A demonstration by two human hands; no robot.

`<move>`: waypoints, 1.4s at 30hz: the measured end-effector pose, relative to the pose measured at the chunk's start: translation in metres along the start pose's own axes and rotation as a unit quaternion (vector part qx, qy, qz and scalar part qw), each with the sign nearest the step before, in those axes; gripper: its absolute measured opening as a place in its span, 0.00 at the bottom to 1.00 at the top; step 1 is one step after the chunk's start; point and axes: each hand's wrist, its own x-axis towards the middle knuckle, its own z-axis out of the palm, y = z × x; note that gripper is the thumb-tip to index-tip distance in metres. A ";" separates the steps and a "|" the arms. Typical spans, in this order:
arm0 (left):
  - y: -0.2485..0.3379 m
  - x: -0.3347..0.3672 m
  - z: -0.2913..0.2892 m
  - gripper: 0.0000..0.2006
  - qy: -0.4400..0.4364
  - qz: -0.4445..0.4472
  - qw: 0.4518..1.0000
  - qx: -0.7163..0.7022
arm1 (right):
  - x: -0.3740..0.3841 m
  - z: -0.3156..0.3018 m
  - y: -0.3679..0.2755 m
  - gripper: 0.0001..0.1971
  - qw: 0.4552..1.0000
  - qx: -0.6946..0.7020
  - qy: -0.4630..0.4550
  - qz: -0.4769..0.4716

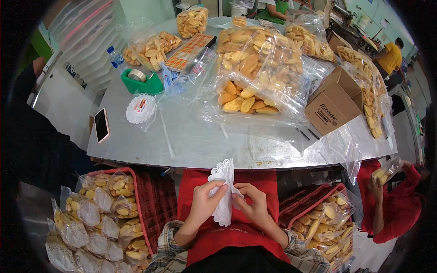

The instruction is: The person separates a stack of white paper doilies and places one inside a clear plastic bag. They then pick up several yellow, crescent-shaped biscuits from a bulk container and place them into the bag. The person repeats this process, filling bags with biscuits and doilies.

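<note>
In front of my red apron, just off the table's near edge, a white lacy paper doily is held upright and bent along its middle. My left hand pinches its left part between thumb and fingers. On the other side, the thumb and fingers of my right hand close on its right edge. Whether the doily is one sheet or several, I cannot tell. A flat stack of similar doilies lies in clear plastic at the table's left.
On the metal table stand a large bag of oval biscuits, a cardboard box, a green tape dispenser and a phone. Red crates with bagged biscuits flank me, left and right. A person in red holds a bag at right.
</note>
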 end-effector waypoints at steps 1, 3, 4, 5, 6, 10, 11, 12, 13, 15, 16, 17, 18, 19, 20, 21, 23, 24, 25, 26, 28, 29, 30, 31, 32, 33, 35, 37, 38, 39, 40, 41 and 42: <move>0.000 0.000 0.000 0.05 -0.001 0.005 1.000 -0.004 | -0.001 0.000 0.002 0.03 1.000 0.008 -0.001 0.011; -0.001 0.001 -0.001 0.05 -0.005 0.019 1.000 -0.008 | -0.003 0.000 0.004 0.03 1.000 0.018 0.001 0.025; -0.001 0.002 -0.001 0.05 -0.007 0.028 1.000 -0.007 | -0.003 0.000 0.003 0.03 0.999 0.022 0.004 0.027; -0.002 0.002 -0.001 0.04 -0.010 0.038 0.999 -0.006 | -0.003 0.000 0.004 0.03 0.999 0.026 0.007 0.029; -0.003 0.003 -0.002 0.04 -0.010 0.044 0.999 -0.003 | -0.003 -0.001 0.003 0.03 0.999 0.027 0.017 0.034; -0.003 0.002 -0.004 0.04 -0.010 0.057 0.998 0.001 | -0.005 0.000 0.005 0.03 0.996 0.048 0.061 0.050; -0.002 0.003 -0.004 0.04 -0.010 0.056 0.998 0.000 | -0.006 0.001 0.007 0.03 0.994 0.058 0.074 0.053; -0.004 0.003 -0.005 0.04 -0.003 0.038 0.999 -0.014 | -0.006 0.000 0.007 0.03 0.993 0.064 0.072 0.063; -0.006 0.002 -0.005 0.05 0.003 0.021 0.999 -0.027 | -0.006 0.000 0.007 0.03 0.992 0.069 0.070 0.073; -0.010 0.002 -0.005 0.07 0.010 0.002 0.999 -0.049 | -0.006 0.000 0.005 0.03 0.993 0.067 0.058 0.075; -0.011 0.002 -0.004 0.08 0.010 -0.001 0.998 -0.057 | -0.004 0.000 0.002 0.03 0.995 0.059 0.047 0.068; -0.012 0.001 -0.003 0.09 0.011 -0.004 0.998 -0.063 | -0.004 0.000 0.001 0.03 0.996 0.052 0.035 0.060; -0.013 0.001 -0.003 0.08 0.015 -0.002 0.998 -0.057 | -0.004 0.000 0.001 0.03 0.995 0.061 0.039 0.071; -0.014 0.001 -0.003 0.08 0.018 0.001 0.999 -0.051 | -0.005 -0.001 0.002 0.03 0.993 0.070 0.043 0.082; -0.015 0.001 -0.004 0.08 0.021 0.002 0.999 -0.047 | -0.005 -0.001 0.002 0.03 0.991 0.078 0.047 0.094; -0.014 0.001 -0.005 0.08 0.030 -0.005 0.998 -0.052 | -0.006 -0.003 0.004 0.03 0.986 0.094 0.082 0.107; -0.012 0.001 -0.007 0.08 0.047 -0.019 0.997 -0.061 | -0.004 -0.010 0.007 0.03 0.971 0.125 0.153 0.131; -0.013 0.002 -0.009 0.08 0.059 -0.023 0.996 -0.065 | -0.003 -0.017 0.009 0.02 0.962 0.130 0.206 0.127; -0.016 0.002 -0.011 0.08 0.072 -0.027 0.995 -0.069 | 0.000 -0.023 0.011 0.04 0.949 0.134 0.257 0.121; -0.018 0.003 -0.012 0.08 0.084 -0.030 0.993 -0.074 | 0.004 -0.029 0.006 0.08 0.935 0.141 0.308 0.108; -0.018 0.004 -0.013 0.08 0.109 -0.005 0.992 -0.067 | 0.005 -0.038 0.006 0.06 0.917 0.148 0.363 0.074; -0.018 0.005 -0.012 0.08 0.120 0.007 0.991 -0.063 | 0.004 -0.041 0.006 0.05 0.912 0.147 0.380 0.058; -0.019 0.005 -0.011 0.08 0.119 0.014 0.991 -0.064 | 0.004 -0.040 0.004 0.04 0.926 0.119 0.355 0.041; -0.019 0.005 -0.008 0.08 0.118 0.020 0.991 -0.064 | 0.005 -0.036 0.001 0.02 0.940 0.092 0.329 0.024; -0.019 0.005 -0.006 0.07 0.117 0.026 0.991 -0.064 | 0.005 -0.034 0.000 0.01 0.951 0.064 0.302 0.007; -0.018 0.005 -0.002 0.07 0.130 0.030 0.988 -0.076 | 0.000 -0.032 0.007 0.01 0.971 0.051 0.235 0.002; -0.009 0.003 0.010 0.07 0.157 0.037 0.982 -0.097 | -0.002 -0.020 0.004 0.01 0.987 0.029 0.149 0.055; 0.001 0.001 0.012 0.02 0.098 0.057 0.991 -0.067 | -0.002 -0.006 0.005 0.03 0.986 0.089 0.130 0.050; -0.002 -0.001 0.008 0.03 0.040 0.081 0.996 -0.018 | -0.003 -0.003 0.009 0.03 0.988 0.088 0.111 0.059; -0.006 -0.002 0.005 0.04 -0.018 0.105 0.994 0.032 | -0.004 -0.002 0.010 0.03 0.987 0.098 0.102 0.073; -0.011 -0.003 0.005 0.09 -0.027 0.105 0.993 0.041 | -0.004 0.000 0.008 0.03 0.986 0.109 0.095 0.087; -0.008 -0.003 0.005 0.09 -0.025 0.088 0.995 0.028 | -0.004 0.000 0.007 0.04 0.984 0.118 0.088 0.100; -0.003 -0.004 0.005 0.08 -0.023 0.070 0.997 0.015 | -0.003 0.001 0.007 0.04 0.986 0.113 0.084 0.086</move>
